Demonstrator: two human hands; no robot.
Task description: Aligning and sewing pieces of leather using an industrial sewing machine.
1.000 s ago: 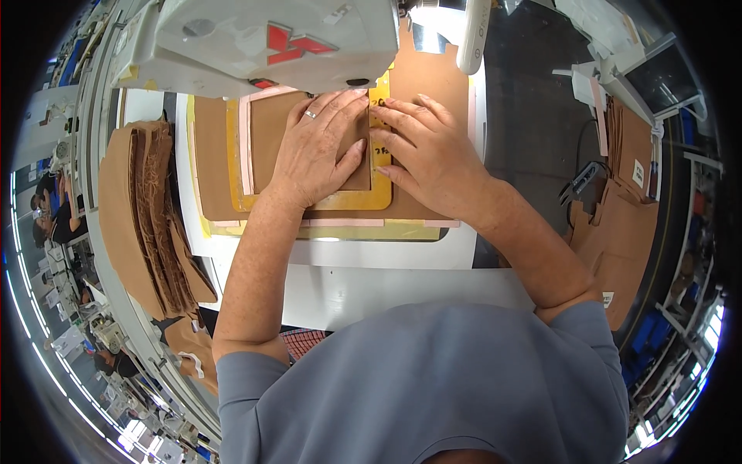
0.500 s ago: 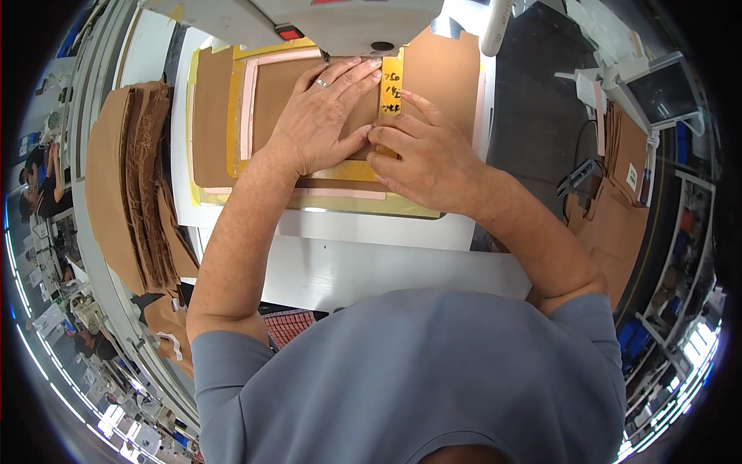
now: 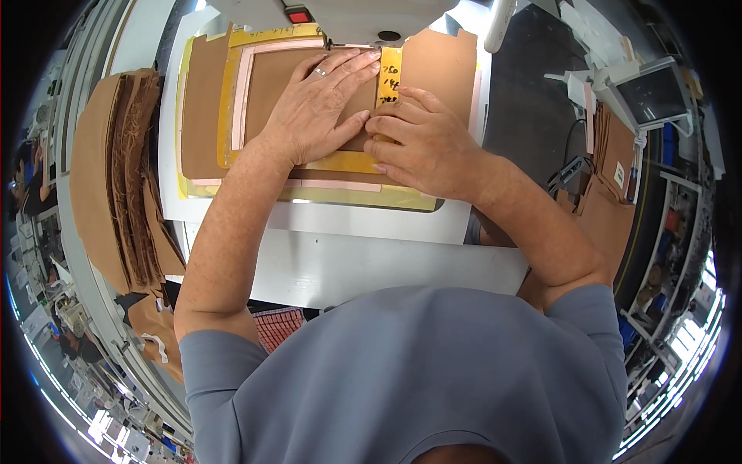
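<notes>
My left hand point(image 3: 313, 116) lies flat on a brown fabric panel point(image 3: 270, 85), fingers stretched toward the machine head. A ring is on one finger. The panel shows through the opening of a template frame with yellow tape point(image 3: 340, 160) and pale pink inner strips point(image 3: 239, 100). My right hand point(image 3: 425, 143) rests on the frame's right yellow strip point(image 3: 390, 69), which bears handwritten marks. Its fingers are bent and apart, with the tips near my left thumb. Another brown fabric piece point(image 3: 444, 73) extends beyond the frame on the right.
Just above my fingertips hangs a light sewing machine head point(image 3: 363, 19) with a red switch point(image 3: 297, 15). A stack of brown fabric pieces point(image 3: 112, 178) with frayed edges lies left. At right are a screen point(image 3: 653, 97) and more brown pieces point(image 3: 614, 155). A white table point(image 3: 386, 259) runs before me.
The view has shifted slightly, so the machine and the stacks sit differently in the picture. Both hands stay on the panel and frame in nearly the same pose.
</notes>
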